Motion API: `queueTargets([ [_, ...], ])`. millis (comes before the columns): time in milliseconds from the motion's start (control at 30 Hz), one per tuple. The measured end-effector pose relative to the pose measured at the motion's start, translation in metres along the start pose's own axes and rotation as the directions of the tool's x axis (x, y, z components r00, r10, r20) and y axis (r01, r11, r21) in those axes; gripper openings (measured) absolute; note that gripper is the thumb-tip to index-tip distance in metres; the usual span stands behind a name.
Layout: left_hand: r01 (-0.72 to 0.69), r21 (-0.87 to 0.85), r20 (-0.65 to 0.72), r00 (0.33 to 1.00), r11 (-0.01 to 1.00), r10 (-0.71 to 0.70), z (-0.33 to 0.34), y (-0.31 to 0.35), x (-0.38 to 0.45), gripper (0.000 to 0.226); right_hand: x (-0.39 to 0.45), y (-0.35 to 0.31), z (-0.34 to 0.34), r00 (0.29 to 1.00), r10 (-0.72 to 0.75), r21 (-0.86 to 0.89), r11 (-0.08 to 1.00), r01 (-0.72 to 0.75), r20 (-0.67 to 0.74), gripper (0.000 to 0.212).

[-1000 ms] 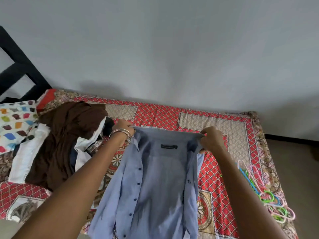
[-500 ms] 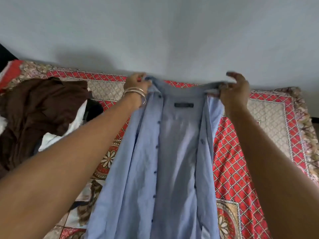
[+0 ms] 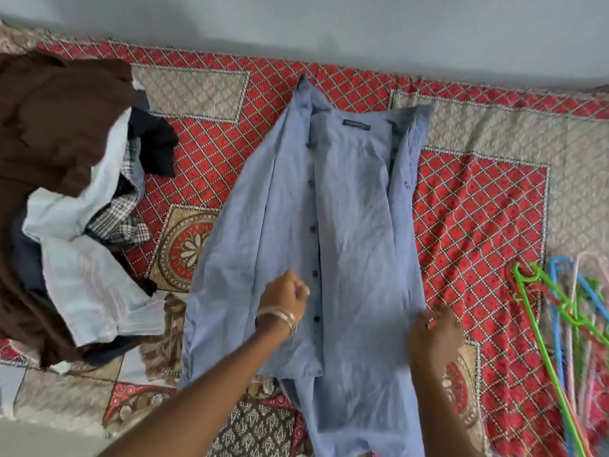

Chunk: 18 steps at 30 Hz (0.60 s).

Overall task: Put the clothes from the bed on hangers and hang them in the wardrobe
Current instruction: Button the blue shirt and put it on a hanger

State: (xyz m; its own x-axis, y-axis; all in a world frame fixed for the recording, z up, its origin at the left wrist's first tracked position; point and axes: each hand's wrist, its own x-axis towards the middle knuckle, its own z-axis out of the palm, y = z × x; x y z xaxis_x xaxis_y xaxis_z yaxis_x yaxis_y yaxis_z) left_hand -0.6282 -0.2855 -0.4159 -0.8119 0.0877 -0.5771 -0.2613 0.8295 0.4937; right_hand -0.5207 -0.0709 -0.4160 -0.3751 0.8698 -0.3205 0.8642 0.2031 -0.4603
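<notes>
A light blue button-up shirt lies spread flat on the bed, collar toward the wall and front open. My left hand, with bangles on the wrist, rests on the shirt's left front panel beside the button placket, fingers curled. My right hand is blurred, with fingers apart, lying on the shirt's right edge. Several coloured plastic hangers lie in a bunch on the bed at the right, apart from the shirt. The wardrobe is out of view.
A heap of other clothes, brown, white, checked and dark, covers the bed's left side. The red patterned bedspread shows between shirt and hangers. A grey wall runs along the bed's far edge.
Both hands let go of the collar they held up. The shirt now lies flat on the bed, and the hands have come down to its lower half. The view tilted down.
</notes>
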Motion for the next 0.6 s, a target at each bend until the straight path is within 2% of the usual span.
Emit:
queueTargets([
  [67,0.128,0.023,-0.064,0.990,0.992,-0.126,0.022,-0.027,-0.035,0.023,-0.016,0.037,-0.008,0.965,0.260,-0.073,0.964,-0.257,0.021,0.047],
  [100,0.196,0.020,-0.089,0.977,0.980,-0.194,0.031,-0.039,-0.052,0.033,-0.024,0.050,-0.010,0.952,0.293,-0.096,0.954,-0.284,0.088,0.055],
  [167,0.302,0.000,-0.077,0.951,0.953,-0.301,0.046,-0.057,-0.078,0.053,-0.036,0.070,-0.011,0.924,0.281,-0.054,0.959,-0.277,0.259,0.062],
  [200,0.345,0.004,-0.059,0.937,0.938,-0.345,0.050,-0.060,-0.086,0.060,-0.037,0.076,-0.008,0.905,0.268,-0.011,0.960,-0.280,0.329,0.055],
  [267,0.452,-0.128,-0.067,0.884,0.883,-0.462,0.066,-0.069,-0.093,0.070,-0.033,0.084,-0.006,0.864,0.234,0.059,0.955,-0.289,0.446,0.044],
  [333,0.546,-0.357,-0.033,0.804,0.758,-0.594,0.073,-0.069,-0.092,0.082,-0.025,0.087,-0.003,0.790,0.208,0.059,0.954,-0.294,0.576,0.032],
  [400,0.606,-0.563,0.065,0.710,0.561,-0.702,0.077,-0.068,-0.089,0.077,-0.019,0.098,0.000,0.728,0.188,0.025,0.962,-0.271,0.659,0.027],
  [433,0.598,-0.632,0.081,0.683,0.493,-0.726,0.078,-0.066,-0.086,0.075,-0.020,0.093,-0.003,0.737,0.187,0.015,0.966,-0.259,0.649,0.031],
  [500,0.541,-0.715,0.045,0.668,0.443,-0.743,0.078,-0.063,-0.080,0.078,-0.027,0.077,-0.017,0.800,0.143,0.041,0.978,-0.205,0.583,0.031],
  [567,0.476,-0.726,-0.070,0.668,0.497,-0.741,0.071,-0.057,-0.086,0.072,-0.036,0.063,-0.040,0.908,0.132,-0.041,0.991,-0.126,0.396,0.030],
  [600,0.455,-0.676,-0.161,0.677,0.580,-0.718,0.064,-0.054,-0.092,0.067,-0.040,0.061,-0.051,0.956,0.116,-0.091,0.991,-0.094,0.268,0.033],
])
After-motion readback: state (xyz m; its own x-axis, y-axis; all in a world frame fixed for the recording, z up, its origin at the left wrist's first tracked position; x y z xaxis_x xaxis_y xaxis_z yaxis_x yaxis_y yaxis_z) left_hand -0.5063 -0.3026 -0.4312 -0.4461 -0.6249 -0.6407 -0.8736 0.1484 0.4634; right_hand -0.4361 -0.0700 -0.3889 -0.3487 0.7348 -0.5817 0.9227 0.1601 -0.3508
